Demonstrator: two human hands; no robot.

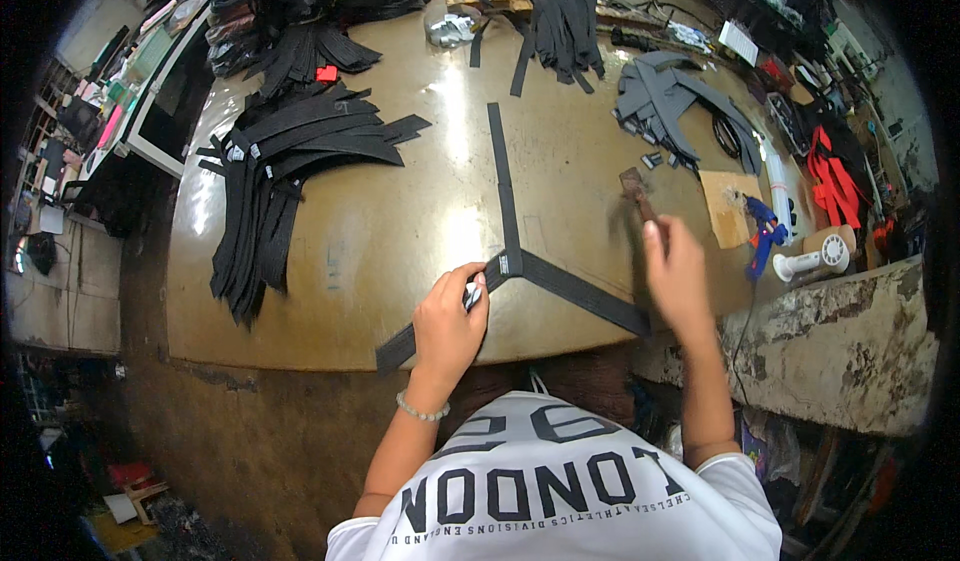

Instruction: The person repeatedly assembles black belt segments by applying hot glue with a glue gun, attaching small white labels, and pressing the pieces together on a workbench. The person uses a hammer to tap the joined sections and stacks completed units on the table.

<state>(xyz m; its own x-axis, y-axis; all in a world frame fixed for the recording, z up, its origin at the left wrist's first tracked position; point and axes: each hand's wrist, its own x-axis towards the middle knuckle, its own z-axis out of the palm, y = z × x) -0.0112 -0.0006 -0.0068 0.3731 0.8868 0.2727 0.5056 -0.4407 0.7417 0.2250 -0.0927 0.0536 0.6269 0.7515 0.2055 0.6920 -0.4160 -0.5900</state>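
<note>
A black webbing strap piece (575, 292) lies on the table in front of me, joined in a Y shape. One arm points away from me, one runs to the lower left and one to the lower right. A small white label (505, 262) sits at the joint. My left hand (452, 323) is closed over the lower-left arm beside the joint, with a small white label (471, 295) at its fingers. To the right, my right hand (680, 271) grips a small rusty hammer (635, 189), raised above the table and slightly blurred.
Black straps (265, 181) are piled at left, with more bundles (320, 1) behind and a black strap bundle (562, 31) at far centre. Grey straps (670, 96) lie at right. Nearby are a blue glue gun (765, 233), cardboard (726, 206) and a white spool (815, 258).
</note>
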